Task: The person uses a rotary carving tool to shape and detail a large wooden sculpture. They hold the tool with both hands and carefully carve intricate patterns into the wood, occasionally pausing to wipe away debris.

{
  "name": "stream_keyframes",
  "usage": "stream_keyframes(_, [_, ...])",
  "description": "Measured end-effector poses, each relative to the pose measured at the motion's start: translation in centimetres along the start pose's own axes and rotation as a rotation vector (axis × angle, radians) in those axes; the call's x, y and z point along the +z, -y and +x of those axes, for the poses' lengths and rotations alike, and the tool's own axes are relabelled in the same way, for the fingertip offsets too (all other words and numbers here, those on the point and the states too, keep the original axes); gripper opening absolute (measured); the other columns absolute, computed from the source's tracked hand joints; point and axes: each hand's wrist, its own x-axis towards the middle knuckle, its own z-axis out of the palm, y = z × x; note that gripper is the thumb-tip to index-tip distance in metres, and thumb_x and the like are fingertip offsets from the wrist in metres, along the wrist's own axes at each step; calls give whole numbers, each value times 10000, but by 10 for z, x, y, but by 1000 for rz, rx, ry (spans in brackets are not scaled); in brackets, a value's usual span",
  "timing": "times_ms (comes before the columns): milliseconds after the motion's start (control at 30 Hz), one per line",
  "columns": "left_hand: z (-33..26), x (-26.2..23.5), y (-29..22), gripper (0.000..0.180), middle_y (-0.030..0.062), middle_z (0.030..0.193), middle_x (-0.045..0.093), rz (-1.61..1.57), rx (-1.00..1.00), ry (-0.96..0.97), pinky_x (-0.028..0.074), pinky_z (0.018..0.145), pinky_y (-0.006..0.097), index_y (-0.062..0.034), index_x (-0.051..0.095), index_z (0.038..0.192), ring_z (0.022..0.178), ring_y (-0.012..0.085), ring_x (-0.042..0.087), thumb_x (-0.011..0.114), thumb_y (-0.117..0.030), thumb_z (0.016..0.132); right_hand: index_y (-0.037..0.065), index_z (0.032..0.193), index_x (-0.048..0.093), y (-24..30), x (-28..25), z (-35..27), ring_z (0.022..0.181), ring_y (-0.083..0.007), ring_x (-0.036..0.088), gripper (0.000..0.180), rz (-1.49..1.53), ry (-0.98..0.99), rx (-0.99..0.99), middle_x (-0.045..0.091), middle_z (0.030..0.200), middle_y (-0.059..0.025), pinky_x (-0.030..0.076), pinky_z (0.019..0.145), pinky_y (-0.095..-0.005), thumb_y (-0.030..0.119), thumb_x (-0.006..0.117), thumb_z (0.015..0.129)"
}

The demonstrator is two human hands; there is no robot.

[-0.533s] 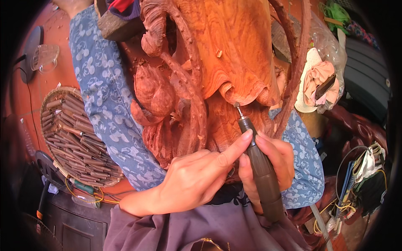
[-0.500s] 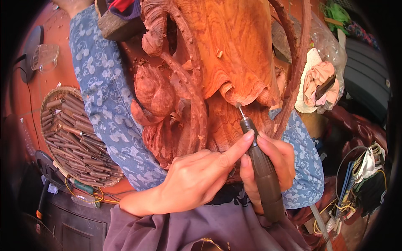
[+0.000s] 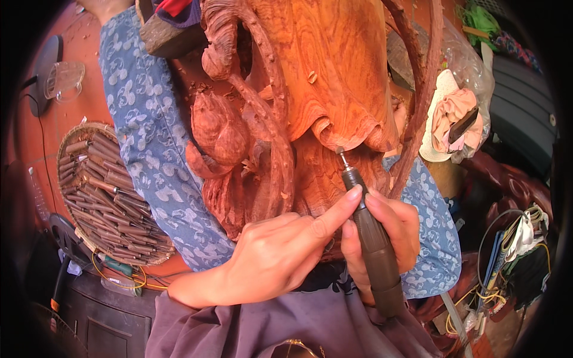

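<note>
My right hand (image 3: pixel 401 230) is wrapped round a dark rotary carving handpiece (image 3: pixel 378 256), thumb and fingers on its body. My left hand (image 3: pixel 277 250) comes across from the left, its index finger pressed on the handpiece's front end and the other fingers curled; its thumb is hidden. The small metal bit points away from me and meets, or nearly meets, the rolled lower edge of a large reddish-brown wood carving (image 3: pixel 334 59). A carved bud (image 3: pixel 219 128) and twisting stems stand on the carving's left. A small wood chip (image 3: pixel 312 77) lies on its smooth, grained face.
My legs in blue patterned trousers (image 3: pixel 146 119) flank the carving. A round basket (image 3: pixel 113 197) full of wooden-handled carving tools stands at left, near a clear cup (image 3: pixel 64 81). At right lie a peach cloth (image 3: pixel 456 116) and tangled cords (image 3: pixel 495 280). A curved wooden branch (image 3: pixel 421 113) rises beside the carving.
Almost nothing differs. Both hands and the handpiece keep their places at the carving's rolled edge, with only a very slight shift of the whole view.
</note>
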Motion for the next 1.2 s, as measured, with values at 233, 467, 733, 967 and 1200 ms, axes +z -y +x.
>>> stream_keyframes(233, [8, -1, -1, 653, 105, 709, 606, 52, 15, 83, 480, 532, 331, 61, 480, 1382, 556, 225, 587, 676, 71, 759, -30, 1021, 696, -2, -4, 2, 819, -238, 690, 336, -12, -37, 16, 670, 910, -157, 594, 702, -285, 20, 799, 704])
stream_keyframes(467, [0, -5, -3, 719, 86, 646, 542, 54, -5, 15, 471, 521, 349, -21, 437, 1445, 540, 235, 555, 643, 50, 760, -31, 1021, 696, 0, 5, 2, 819, -236, 692, 351, 48, -6, 3, 675, 914, -169, 596, 699, -283, 17, 806, 691])
stream_keyframes(733, [7, 1, 2, 651, 112, 752, 632, 14, 7, 74, 493, 558, 329, 49, 481, 1387, 581, 232, 608, 676, 69, 765, -36, 1025, 692, -4, -4, 1, 830, -252, 694, 342, -19, -29, 11, 667, 946, -181, 592, 698, -284, 20, 803, 707])
stream_keyframes(967, [7, -2, -2, 693, 95, 650, 545, 26, 11, 36, 481, 529, 362, -24, 430, 1449, 548, 250, 565, 630, 45, 789, -35, 1037, 692, -2, 0, 1, 838, -240, 688, 356, 25, -14, 26, 675, 926, -177, 591, 714, -284, 12, 800, 701])
stream_keyframes(1200, [2, -4, 2, 682, 93, 668, 565, 64, 30, -52, 487, 534, 358, -13, 459, 1427, 562, 251, 579, 633, 59, 772, -36, 1029, 696, -2, 10, 3, 818, -236, 690, 354, 66, -9, 16, 683, 930, -174, 591, 715, -284, 20, 799, 695])
